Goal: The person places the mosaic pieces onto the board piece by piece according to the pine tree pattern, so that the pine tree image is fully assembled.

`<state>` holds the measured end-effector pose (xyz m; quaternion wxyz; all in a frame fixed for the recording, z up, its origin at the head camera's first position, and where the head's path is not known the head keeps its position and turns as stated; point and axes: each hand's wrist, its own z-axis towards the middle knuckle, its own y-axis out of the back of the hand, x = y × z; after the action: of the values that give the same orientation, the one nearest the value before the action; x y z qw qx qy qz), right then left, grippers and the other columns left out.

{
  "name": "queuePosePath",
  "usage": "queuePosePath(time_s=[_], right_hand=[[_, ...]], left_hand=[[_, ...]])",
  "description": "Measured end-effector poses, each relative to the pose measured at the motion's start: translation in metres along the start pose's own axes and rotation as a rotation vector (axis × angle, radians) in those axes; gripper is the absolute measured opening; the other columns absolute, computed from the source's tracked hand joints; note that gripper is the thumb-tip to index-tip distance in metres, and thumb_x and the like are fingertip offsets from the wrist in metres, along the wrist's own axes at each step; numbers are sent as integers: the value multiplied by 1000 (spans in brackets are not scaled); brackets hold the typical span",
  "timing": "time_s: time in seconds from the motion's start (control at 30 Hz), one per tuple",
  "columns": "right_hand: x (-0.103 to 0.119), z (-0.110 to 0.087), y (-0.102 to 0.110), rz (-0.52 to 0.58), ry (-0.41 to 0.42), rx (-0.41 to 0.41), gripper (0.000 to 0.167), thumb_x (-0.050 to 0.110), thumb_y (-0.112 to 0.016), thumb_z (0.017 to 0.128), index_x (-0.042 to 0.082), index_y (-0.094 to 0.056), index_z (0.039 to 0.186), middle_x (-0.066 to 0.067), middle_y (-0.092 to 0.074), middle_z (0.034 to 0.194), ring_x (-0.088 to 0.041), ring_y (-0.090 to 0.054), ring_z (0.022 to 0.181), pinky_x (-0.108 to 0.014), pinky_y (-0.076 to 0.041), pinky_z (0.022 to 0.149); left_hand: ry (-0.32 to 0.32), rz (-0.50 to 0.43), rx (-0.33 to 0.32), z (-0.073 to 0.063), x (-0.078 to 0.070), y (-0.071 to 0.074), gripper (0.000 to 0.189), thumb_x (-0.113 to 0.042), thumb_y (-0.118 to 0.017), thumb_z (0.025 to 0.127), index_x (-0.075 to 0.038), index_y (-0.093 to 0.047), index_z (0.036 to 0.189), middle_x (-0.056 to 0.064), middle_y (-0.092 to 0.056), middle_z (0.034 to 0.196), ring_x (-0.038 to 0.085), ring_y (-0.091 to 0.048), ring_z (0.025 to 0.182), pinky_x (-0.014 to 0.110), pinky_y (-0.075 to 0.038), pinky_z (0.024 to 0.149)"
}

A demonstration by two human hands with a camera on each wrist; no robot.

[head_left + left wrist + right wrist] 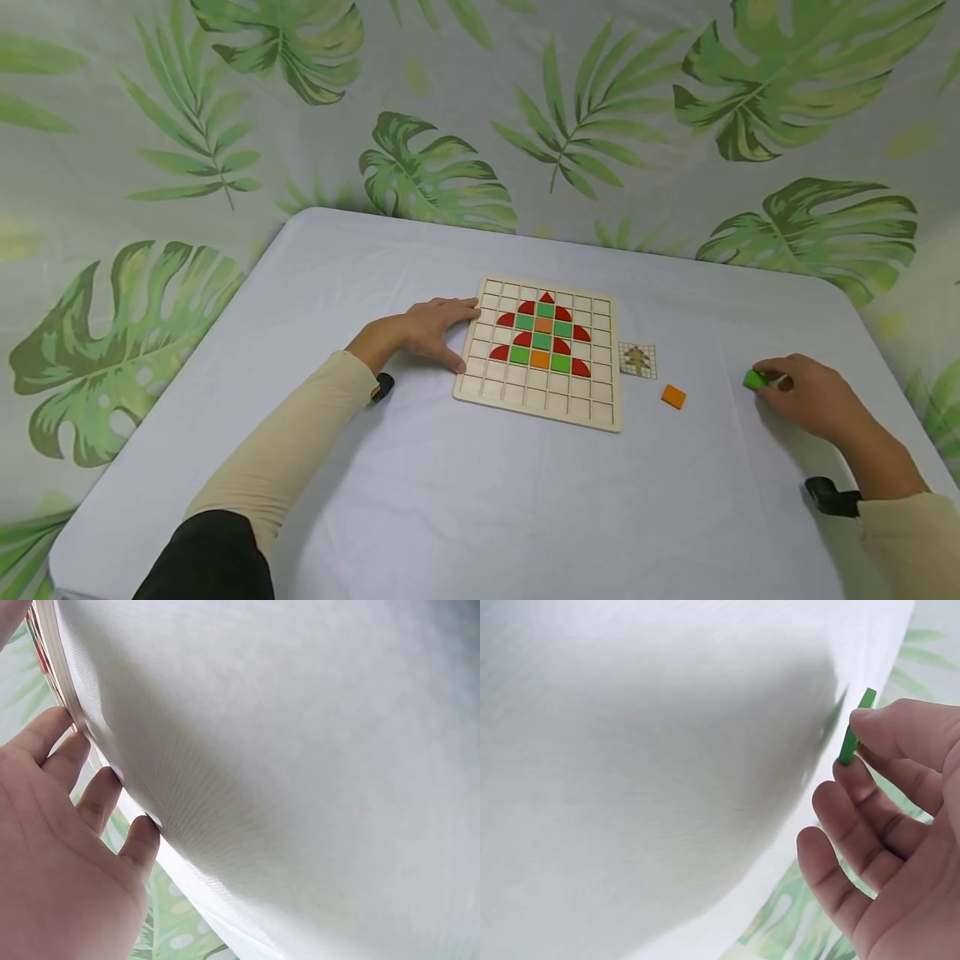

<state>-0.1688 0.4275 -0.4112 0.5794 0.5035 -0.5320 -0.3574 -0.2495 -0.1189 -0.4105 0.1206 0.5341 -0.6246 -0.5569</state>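
Note:
A wooden grid board (pixel 498 392) lies on the white table, with red, green and orange tiles set in its squares in a tree-like shape. My left hand (pixel 435 327) rests at the board's left edge, thumb and fingers spread and touching its rim. In the left wrist view the fingertips (pixel 101 796) line up along that edge. Off to the right, my right hand (pixel 813 398) pinches a green tile (pixel 857 727) between thumb and fingers. The right wrist view shows this tile edge-on, with the other fingers loosely bent below.
Right of the board lies a small pattern card (pixel 637 361) with a printed tree on a grid. An orange square tile (pixel 673 397) sits on the table (pixel 525 508) between the card and my right hand. A leaf-patterned cloth (pixel 600 225) hangs behind the table.

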Motion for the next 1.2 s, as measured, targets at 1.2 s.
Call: queuePosePath(time_s=[1.2], right_hand=[[100, 19, -2, -74, 190, -56, 31, 7, -70, 86, 0, -69, 116, -17, -66, 108, -32, -65, 91, -50, -55, 75]], left_hand=[[4, 1, 7, -1, -2, 1, 97, -45, -79, 79, -23, -27, 158, -7, -10, 169, 27, -12, 157, 54, -16, 125]])
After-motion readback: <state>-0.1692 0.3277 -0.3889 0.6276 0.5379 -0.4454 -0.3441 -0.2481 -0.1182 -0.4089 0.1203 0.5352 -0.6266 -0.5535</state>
